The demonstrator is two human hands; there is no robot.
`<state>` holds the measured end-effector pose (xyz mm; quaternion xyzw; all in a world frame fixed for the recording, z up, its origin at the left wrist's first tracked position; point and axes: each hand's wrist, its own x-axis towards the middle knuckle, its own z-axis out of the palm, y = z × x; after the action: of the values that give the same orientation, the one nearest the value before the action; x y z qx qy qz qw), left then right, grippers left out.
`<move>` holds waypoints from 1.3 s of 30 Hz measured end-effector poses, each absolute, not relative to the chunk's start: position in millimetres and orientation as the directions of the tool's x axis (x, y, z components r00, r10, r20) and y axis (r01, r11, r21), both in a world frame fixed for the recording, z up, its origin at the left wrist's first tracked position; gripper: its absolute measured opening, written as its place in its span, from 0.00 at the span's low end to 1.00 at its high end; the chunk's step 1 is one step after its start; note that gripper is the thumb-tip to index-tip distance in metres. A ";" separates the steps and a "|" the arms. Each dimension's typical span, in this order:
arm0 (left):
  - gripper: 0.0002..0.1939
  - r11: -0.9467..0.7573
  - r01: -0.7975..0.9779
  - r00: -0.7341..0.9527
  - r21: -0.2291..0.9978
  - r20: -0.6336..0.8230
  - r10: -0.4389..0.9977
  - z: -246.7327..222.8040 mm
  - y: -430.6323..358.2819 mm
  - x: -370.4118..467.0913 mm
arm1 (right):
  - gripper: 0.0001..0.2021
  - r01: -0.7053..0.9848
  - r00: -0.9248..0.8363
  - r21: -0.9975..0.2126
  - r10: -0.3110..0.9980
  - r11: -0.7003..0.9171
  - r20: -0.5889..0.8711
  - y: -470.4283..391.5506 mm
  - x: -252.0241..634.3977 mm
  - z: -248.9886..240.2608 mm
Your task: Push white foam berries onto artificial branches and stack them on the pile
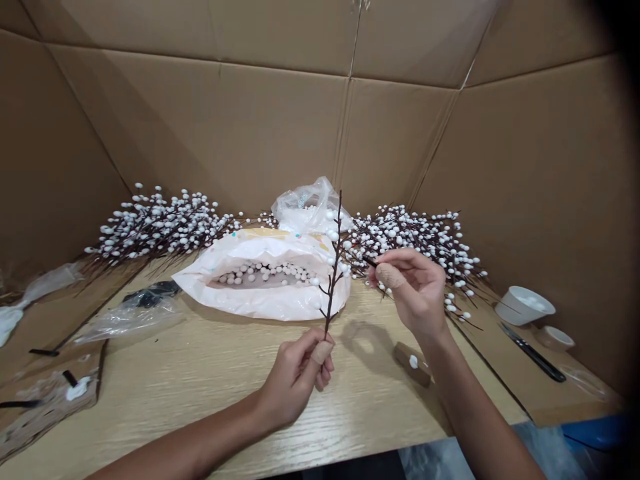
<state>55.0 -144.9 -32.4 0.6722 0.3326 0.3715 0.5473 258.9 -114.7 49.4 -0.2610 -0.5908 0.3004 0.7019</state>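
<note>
My left hand (303, 373) pinches the lower end of a dark brown artificial twig (332, 287), held upright above the table. White balls sit on some of its side branches, while other tips are bare. To the right of the twig, my right hand (417, 287) is closed on a thin dark stick (370, 262) that points left toward it. What the stick's tip touches cannot be made out. Both thumbs wear tan coverings. Behind the twig lies an open white bag (260, 310) holding many loose white balls (250, 273).
Piles of white-berried twigs (165, 220) stand at back left and back right (410, 233), with a clear plastic bag (310, 207) between. At right are a white cup (525, 305), a smaller cup (556, 339) and a knife (533, 353). A brown block (413, 363) bears a white dab.
</note>
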 end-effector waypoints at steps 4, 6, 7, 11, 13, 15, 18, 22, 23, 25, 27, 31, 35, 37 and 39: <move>0.14 -0.195 0.057 0.529 0.979 0.136 0.838 -32.8 -144.3 54.5 | 0.05 -0.138 0.222 -0.690 0.701 0.710 0.677 -112.4 261.1 49.6; 0.14 -0.202 0.059 0.544 0.978 0.138 0.827 -33.1 -144.7 54.2 | 0.05 -0.121 0.249 -0.685 0.690 0.719 0.680 -111.4 260.6 49.7; 0.14 -0.205 0.060 0.552 0.977 0.139 0.823 -33.2 -144.9 54.0 | 0.05 -0.111 0.256 -0.679 0.681 0.726 0.686 -110.9 260.0 49.6; 0.15 -0.221 0.068 0.561 0.973 0.146 0.815 -32.9 -145.5 53.6 | 0.05 -0.090 0.253 -0.671 0.668 0.736 0.699 -109.3 257.8 49.0; 0.15 -0.226 0.074 0.559 0.971 0.148 0.816 -32.2 -145.5 53.6 | 0.05 -0.093 0.263 -0.675 0.672 0.732 0.693 -109.1 257.8 48.9; 0.14 -0.224 0.075 0.559 0.972 0.145 0.817 -31.7 -145.5 53.5 | 0.04 -0.103 0.276 -0.677 0.675 0.729 0.684 -109.0 258.4 49.0; 0.14 -0.224 0.076 0.560 0.972 0.144 0.816 -31.8 -145.6 53.1 | 0.04 -0.116 0.285 -0.686 0.685 0.719 0.670 -108.8 259.4 49.5; 0.14 -0.223 0.076 0.561 0.972 0.143 0.815 -32.9 -146.2 53.0 | 0.03 -0.134 0.290 -0.698 0.702 0.703 0.651 -107.9 259.7 49.8; 0.14 -0.223 0.075 0.561 0.972 0.144 0.815 -33.1 -146.3 53.1 | 0.03 -0.143 0.292 -0.701 0.706 0.699 0.645 -107.7 259.7 49.9; 0.14 -0.225 0.072 0.562 0.972 0.147 0.814 -33.3 -146.3 53.4 | 0.03 -0.157 0.297 -0.704 0.713 0.692 0.635 -107.4 259.7 50.2; 0.14 -0.224 0.071 0.562 0.972 0.147 0.814 -33.0 -146.2 53.6 | 0.03 -0.163 0.301 -0.708 0.718 0.687 0.628 -107.2 259.6 50.5; 0.15 -0.225 0.072 0.565 0.972 0.146 0.812 -31.9 -146.6 53.4 | 0.03 -0.161 0.299 -0.719 0.727 0.677 0.618 -107.5 259.5 51.0; 0.15 -0.216 0.072 0.564 0.974 0.139 0.814 -31.6 -146.6 53.4 | 0.03 -0.156 0.295 -0.726 0.733 0.669 0.612 -108.0 259.5 51.3; 0.15 -0.212 0.070 0.564 0.975 0.136 0.814 -32.0 -146.3 53.4 | 0.03 -0.163 0.295 -0.728 0.737 0.666 0.608 -107.9 259.7 51.3; 0.15 -0.213 0.070 0.566 0.975 0.137 0.813 -32.2 -146.2 53.4 | 0.03 -0.171 0.294 -0.728 0.739 0.665 0.606 -107.7 260.0 51.3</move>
<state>53.4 -146.2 -32.2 0.6992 0.3156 0.3428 0.5422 260.0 -107.7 51.3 -0.2775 -0.5122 0.3012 0.7549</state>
